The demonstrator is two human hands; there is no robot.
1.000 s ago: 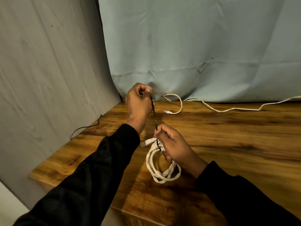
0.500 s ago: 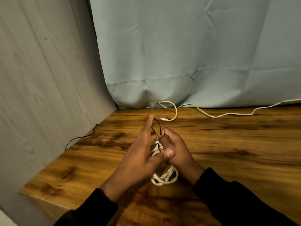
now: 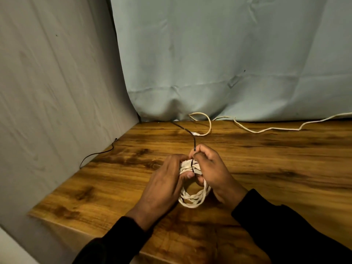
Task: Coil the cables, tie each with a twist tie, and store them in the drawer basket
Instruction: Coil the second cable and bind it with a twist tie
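Observation:
A coiled white cable hangs between both hands above the wooden table. My left hand grips the top of the coil, thumb against the bundle. My right hand holds the coil's top from the right and pinches a black twist tie, which wraps the bundle and sticks up past the fingers. A second white cable lies uncoiled along the back of the table, its plug end near the middle.
Another black twist tie lies at the table's left edge against the grey wall. A pale blue cloth backdrop hangs behind the table. No drawer basket is in view.
My left hand came down from holding the tie high, opened briefly, and now grips the coil's top. The tie's free end has passed to my right hand.

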